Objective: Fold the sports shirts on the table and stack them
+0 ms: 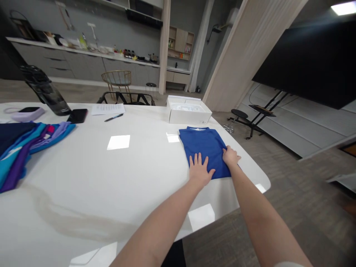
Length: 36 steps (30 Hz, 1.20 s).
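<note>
A blue garment (pixel 198 142), folded into a rough rectangle with its collar at the far edge, lies on the white table (pixel 133 163) near the right end. My left hand (pixel 199 171) rests flat on its near left part, fingers spread. At the garment's right edge is my right hand (pixel 230 155), its fingers bent in against the cloth there. Part of that edge is hidden under the hand. Just beyond the collar stands an open white box (pixel 190 118) with pale, clear-looking contents.
Several coloured garments (pixel 16 148) are piled at the left. Behind them are a black phone (pixel 78 115), a dark bottle-like object (pixel 57 100), a purple item (pixel 27 115), papers (pixel 108 109) and a pen (pixel 114 117). A black chair (pixel 125 98) stands beyond the table.
</note>
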{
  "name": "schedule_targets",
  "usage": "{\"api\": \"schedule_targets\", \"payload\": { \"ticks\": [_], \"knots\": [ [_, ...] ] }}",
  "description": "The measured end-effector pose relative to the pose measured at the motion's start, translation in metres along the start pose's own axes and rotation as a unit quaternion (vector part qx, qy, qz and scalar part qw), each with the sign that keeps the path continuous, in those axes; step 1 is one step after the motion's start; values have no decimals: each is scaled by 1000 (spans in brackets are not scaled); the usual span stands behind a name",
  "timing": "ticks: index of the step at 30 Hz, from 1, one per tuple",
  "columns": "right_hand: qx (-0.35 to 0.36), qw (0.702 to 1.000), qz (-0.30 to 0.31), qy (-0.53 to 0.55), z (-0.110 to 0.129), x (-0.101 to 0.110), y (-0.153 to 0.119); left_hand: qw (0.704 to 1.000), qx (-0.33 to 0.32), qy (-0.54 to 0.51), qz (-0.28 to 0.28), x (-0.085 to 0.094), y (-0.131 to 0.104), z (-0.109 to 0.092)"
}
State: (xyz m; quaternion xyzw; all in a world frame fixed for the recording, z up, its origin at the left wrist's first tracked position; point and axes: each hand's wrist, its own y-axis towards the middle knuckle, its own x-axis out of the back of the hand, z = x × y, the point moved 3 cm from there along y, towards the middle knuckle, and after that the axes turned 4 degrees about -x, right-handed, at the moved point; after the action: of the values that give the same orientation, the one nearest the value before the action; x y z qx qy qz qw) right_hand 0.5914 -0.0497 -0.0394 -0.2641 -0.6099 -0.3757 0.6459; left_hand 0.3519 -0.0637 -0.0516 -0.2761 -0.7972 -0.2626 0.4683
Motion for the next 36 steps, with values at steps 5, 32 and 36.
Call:
{"api": "schedule_targets", "payload": {
  "ticks": [5, 32, 36],
  "knots": [
    [9, 1000, -23, -10, -3, -3, 2, 999, -20, -29, 8, 4, -12, 10],
    [575, 753, 163, 274, 386, 3, -419, 814, 437, 224, -311, 358, -279, 495],
    [581, 738, 190, 287, 401, 15, -431, 785, 509, 203, -290, 397, -311, 548]
  ]
}}
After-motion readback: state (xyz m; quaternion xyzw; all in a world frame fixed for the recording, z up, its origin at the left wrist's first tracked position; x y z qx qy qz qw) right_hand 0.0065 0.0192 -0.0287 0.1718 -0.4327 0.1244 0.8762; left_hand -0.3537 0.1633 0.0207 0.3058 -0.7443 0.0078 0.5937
